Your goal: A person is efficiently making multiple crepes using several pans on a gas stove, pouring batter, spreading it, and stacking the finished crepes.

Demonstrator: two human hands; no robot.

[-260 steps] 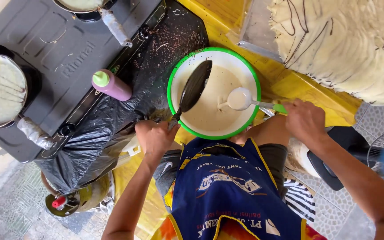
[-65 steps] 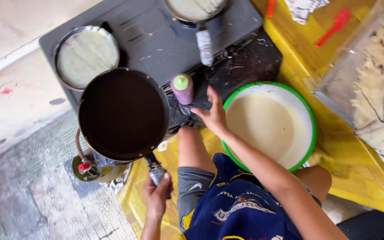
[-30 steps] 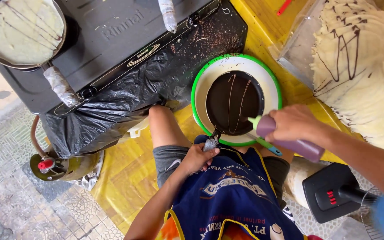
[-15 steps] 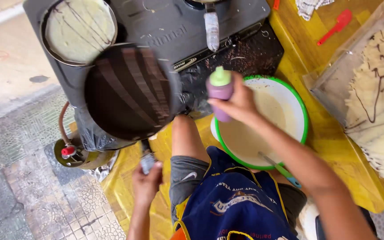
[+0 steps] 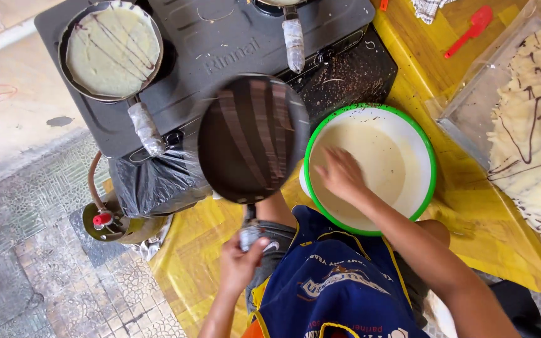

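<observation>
- Left hand (image 5: pixel 240 263) is closed around the handle of a dark pan (image 5: pixel 253 138), which is held in the air, blurred, with brown stripes inside.
- Right hand (image 5: pixel 340 175) hovers, fingers spread, over the green-rimmed bowl (image 5: pixel 370 112) of pale batter on the yellow tabletop (image 5: pixel 464 206).
- Beyond, a stove (image 5: pixel 220 44) carries a second pan (image 5: pixel 113 50) holding a striped crepe.

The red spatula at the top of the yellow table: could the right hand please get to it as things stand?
Probably yes: the right hand is empty over the batter bowl, and bare tabletop lies between it and the red spatula.
</observation>
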